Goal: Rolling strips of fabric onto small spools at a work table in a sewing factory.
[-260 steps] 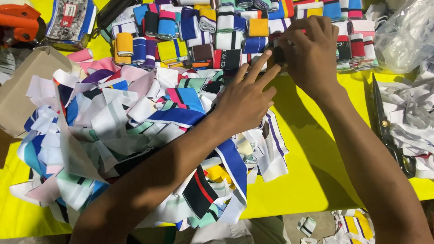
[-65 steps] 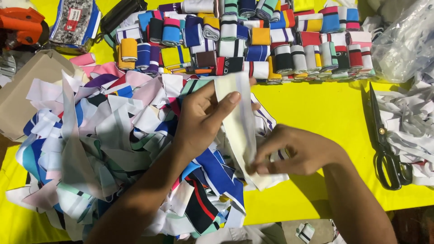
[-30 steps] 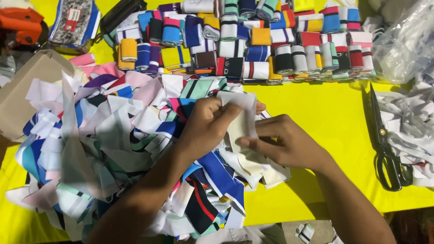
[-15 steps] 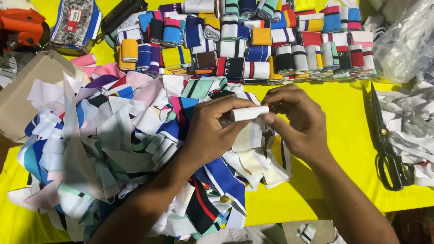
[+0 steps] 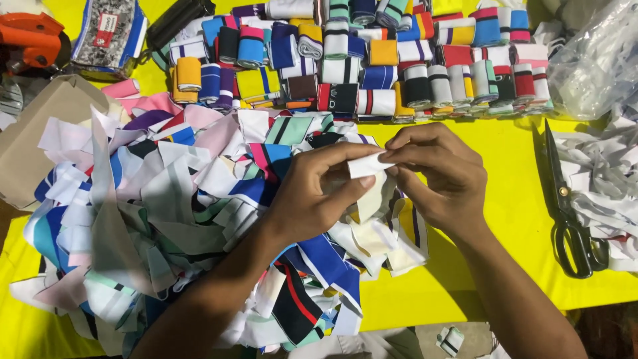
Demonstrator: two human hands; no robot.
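A white fabric strip (image 5: 367,166), partly rolled up, sits between both hands above the yellow table (image 5: 505,219). My left hand (image 5: 319,193) pinches its left side with thumb and fingers. My right hand (image 5: 438,173) grips the right end, fingers curled over the roll. The strip's loose tail hangs down between the palms. Below and left lies a big heap of loose striped and coloured fabric strips (image 5: 166,213).
Rows of rolled fabric strips (image 5: 372,60) line the far side. Black scissors (image 5: 568,206) lie at the right beside a white scrap pile (image 5: 605,166) and a clear plastic bag (image 5: 598,60). A cardboard box (image 5: 33,139) and an orange tool (image 5: 30,40) sit at left.
Earlier the hands placed a roll in the far rows, then picked a long white strip from the heap. It has been rolled up shorter and is now held higher between both hands.
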